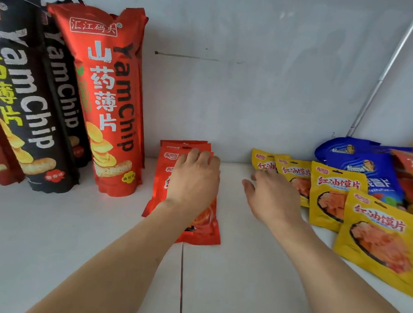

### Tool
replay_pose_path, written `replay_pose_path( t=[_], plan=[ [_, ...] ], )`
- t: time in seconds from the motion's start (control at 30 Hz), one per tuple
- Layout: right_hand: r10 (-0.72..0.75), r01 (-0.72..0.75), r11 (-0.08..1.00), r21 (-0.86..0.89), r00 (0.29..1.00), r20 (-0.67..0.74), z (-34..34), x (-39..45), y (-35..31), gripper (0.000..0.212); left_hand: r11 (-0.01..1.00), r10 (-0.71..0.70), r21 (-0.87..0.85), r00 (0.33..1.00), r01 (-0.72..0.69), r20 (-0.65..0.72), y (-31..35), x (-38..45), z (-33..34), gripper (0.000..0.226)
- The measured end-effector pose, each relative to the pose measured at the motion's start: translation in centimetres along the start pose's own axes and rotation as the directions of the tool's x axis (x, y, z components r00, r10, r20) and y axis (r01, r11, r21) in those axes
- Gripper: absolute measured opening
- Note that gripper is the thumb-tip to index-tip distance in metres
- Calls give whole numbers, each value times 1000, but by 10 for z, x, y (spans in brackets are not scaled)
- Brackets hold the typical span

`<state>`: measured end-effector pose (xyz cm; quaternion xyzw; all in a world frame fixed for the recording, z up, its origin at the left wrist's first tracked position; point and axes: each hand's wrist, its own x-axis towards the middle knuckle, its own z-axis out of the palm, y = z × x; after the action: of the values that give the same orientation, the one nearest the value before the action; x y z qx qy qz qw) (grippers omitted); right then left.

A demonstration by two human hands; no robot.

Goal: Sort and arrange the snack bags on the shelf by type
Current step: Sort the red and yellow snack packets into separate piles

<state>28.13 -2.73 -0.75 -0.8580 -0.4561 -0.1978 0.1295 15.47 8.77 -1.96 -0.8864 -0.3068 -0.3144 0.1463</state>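
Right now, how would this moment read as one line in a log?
left hand: rests on red bag stack | right hand: open, reaching toward yellow bags | yam chip bags: upright, left

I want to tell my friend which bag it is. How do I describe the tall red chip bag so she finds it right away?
Look at the left end of the white shelf, where tall YamChip bags stand against the wall. The tall red chip bag is the rightmost of that row, beside the flat red packets under the left hand. Its nearest neighbours are black; this one is bright red.
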Motion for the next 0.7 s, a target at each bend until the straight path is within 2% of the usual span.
replay_pose_path(
  t=[0.13, 0.23, 0.33, 0.43, 0.5, 0.57, 0.63, 0.7],
  plan=[
    [0, -2, 999, -39, 998, -58, -10, -5, 49, 38, 988, 145, -50, 989, -146, -22, 43, 7, 6, 13],
    [57, -60, 998, -26, 993, -107, -16, -16, 94, 35, 980, 173, -103, 984, -168, 33, 82, 13, 11, 18],
    [155, -149, 988, 45, 969, -190, -21, -35, 142, 33, 974, 115, -209, 988, -92, 101, 124, 20, 15, 19],
    [302, -284, 953, 103, 920, -250, -21, -58, 188, 40, 908, -6, -402, 964, 117, 267, 166, 34, 13, 34],
    [421, -397, 905, 150, 884, -201, -22, -73, 215, 49, 842, -73, -481, 935, 243, 346, 192, 44, 14, 39],
    [502, -483, 858, 177, 860, -89, -22, -85, 233, 58, 845, -119, -447, 918, 294, 378, 215, 52, 24, 45],
    [512, -506, 842, 187, 859, 19, -19, -97, 242, 64, 886, -181, -323, 889, 333, 421, 231, 58, 35, 55],
    [452, -460, 873, 164, 888, 86, -15, -105, 243, 67, 894, -204, -271, 862, 358, 464, 240, 61, 41, 61]
  ],
)
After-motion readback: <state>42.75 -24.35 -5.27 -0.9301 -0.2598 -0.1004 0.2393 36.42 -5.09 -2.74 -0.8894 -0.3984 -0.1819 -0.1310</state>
